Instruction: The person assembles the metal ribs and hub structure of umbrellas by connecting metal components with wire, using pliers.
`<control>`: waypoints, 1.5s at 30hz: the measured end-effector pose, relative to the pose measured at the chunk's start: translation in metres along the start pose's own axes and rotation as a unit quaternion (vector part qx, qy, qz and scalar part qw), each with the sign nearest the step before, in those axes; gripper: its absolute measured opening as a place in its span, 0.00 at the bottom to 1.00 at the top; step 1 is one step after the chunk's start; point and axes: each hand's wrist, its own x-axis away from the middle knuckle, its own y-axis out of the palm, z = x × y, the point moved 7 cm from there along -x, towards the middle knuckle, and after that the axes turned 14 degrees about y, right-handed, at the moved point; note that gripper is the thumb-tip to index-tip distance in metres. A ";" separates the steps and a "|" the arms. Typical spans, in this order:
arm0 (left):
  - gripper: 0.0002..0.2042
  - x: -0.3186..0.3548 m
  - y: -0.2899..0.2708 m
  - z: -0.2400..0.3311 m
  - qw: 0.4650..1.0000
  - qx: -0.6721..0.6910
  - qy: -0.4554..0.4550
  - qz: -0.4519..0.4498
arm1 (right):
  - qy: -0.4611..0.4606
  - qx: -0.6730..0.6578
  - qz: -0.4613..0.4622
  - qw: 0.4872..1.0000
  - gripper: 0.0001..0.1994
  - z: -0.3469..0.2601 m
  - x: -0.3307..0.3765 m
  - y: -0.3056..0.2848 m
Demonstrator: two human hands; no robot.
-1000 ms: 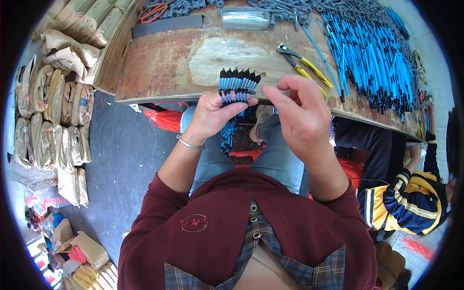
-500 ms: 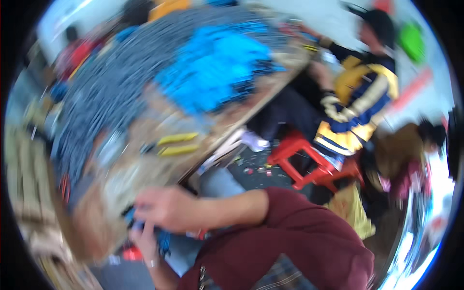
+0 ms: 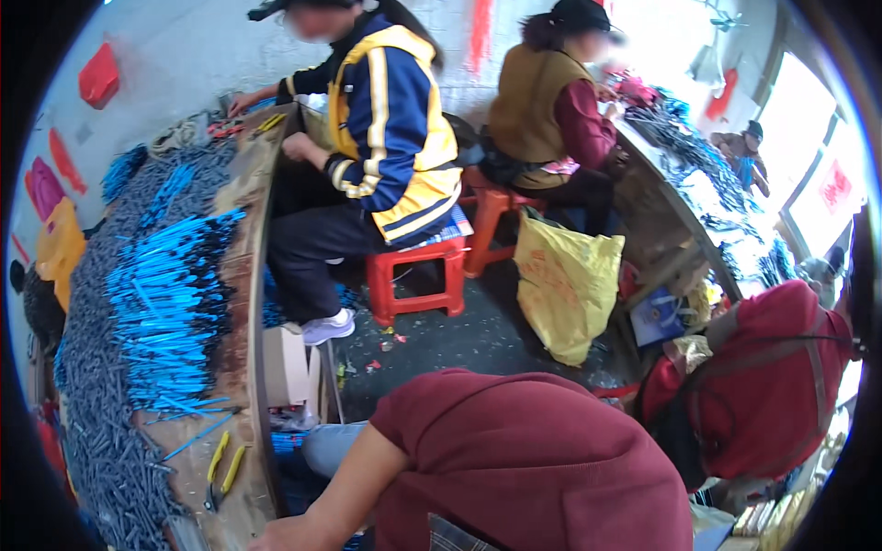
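Observation:
My right hand point(image 3: 280, 535) is at the lower edge, beside the wooden table edge, below my bare forearm. Its fingers are cut off by the frame, so what it holds, if anything, is hidden. My left hand is out of view. Nearest to the right hand are pliers point(image 3: 225, 466) with yellow handles, lying on the table point(image 3: 241, 367) with the handles spread. Past them lies a heap of thin bright blue sticks point(image 3: 170, 312) with dark ends. A long mound of short dark grey sticks point(image 3: 110, 404) runs along the table's left side.
A co-worker in a yellow and navy jacket point(image 3: 390, 129) sits on a red stool point(image 3: 418, 280) at the same table. Another, in a brown vest point(image 3: 533, 101), works at a second table. A yellow sack point(image 3: 570, 289) stands between; a red backpack point(image 3: 763, 386) is at the right.
The view has swung to the right, so the table now lies at the left. Both hands showed close together at a dark and blue item; now only part of my right hand shows.

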 end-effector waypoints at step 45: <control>0.10 0.004 0.003 -0.034 0.888 0.421 -0.169 0.076 | 0.113 -0.115 -0.072 0.984 0.13 0.022 -0.052 0.017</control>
